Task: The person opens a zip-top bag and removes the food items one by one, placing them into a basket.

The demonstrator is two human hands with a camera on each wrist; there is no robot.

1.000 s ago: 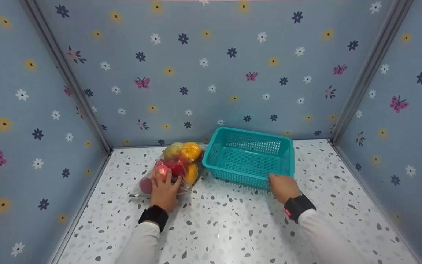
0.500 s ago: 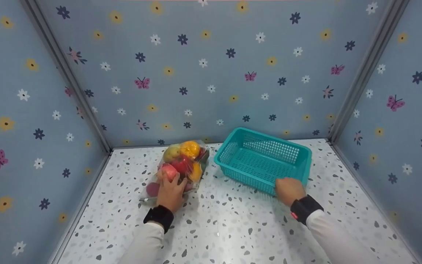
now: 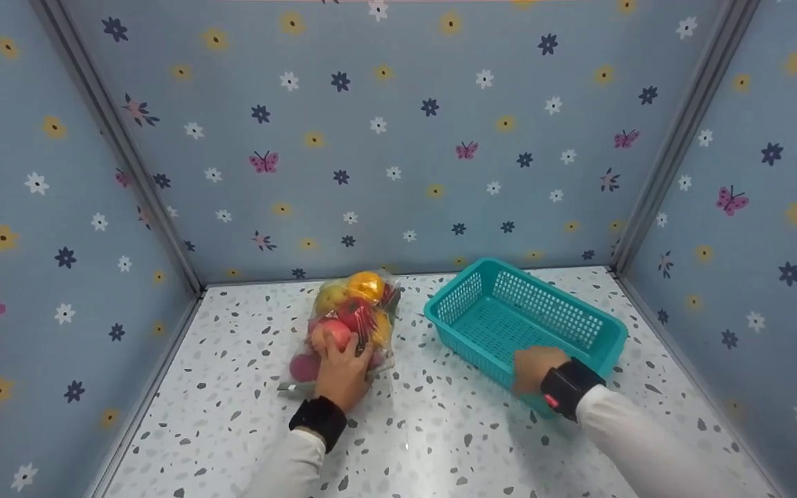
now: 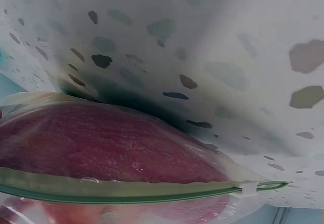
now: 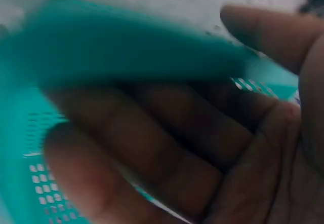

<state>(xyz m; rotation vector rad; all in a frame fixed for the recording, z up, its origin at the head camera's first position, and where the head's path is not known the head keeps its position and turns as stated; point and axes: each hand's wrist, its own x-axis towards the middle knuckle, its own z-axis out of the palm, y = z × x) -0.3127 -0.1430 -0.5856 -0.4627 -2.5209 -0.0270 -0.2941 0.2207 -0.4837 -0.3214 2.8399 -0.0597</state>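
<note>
At the left, a blue floral wall panel (image 3: 32, 256) borders the white speckled counter (image 3: 212, 415) on which your things lie. To the right of it, in the left half of the counter, lies a transparent zip-top bag (image 3: 307, 347) of produce. Inside you can distinguish a purple-red piece (image 3: 304, 369) at the near left, a pink-red round fruit (image 3: 333, 333) beside it, a greenish-yellow fruit (image 3: 330, 297) at the far left, a glossy red piece (image 3: 355, 315) in the middle, an orange-yellow fruit (image 3: 366, 284) at the far end, and a yellow piece (image 3: 382, 329) on the right. The left wrist view shows the bag's green zip strip crossing the purple-red piece, with a white slider (image 4: 246, 188) near its end.

Your left hand (image 3: 344, 373) rests on the near part of the bag with its fingers apart, the fingertips touching the pink-red fruit through the plastic. A black wristband (image 3: 319, 419) encircles that wrist.

Right of the bag, and apart from it, sits a turquoise perforated basket (image 3: 471, 351), opening upward, its long sides slanting from far left to near right. Your right hand (image 3: 535, 370) is clamped on its near rim, the fingers curled round the edge; the right wrist view of this hold is blurred. At the far right stands another floral panel (image 3: 737, 256).
</note>
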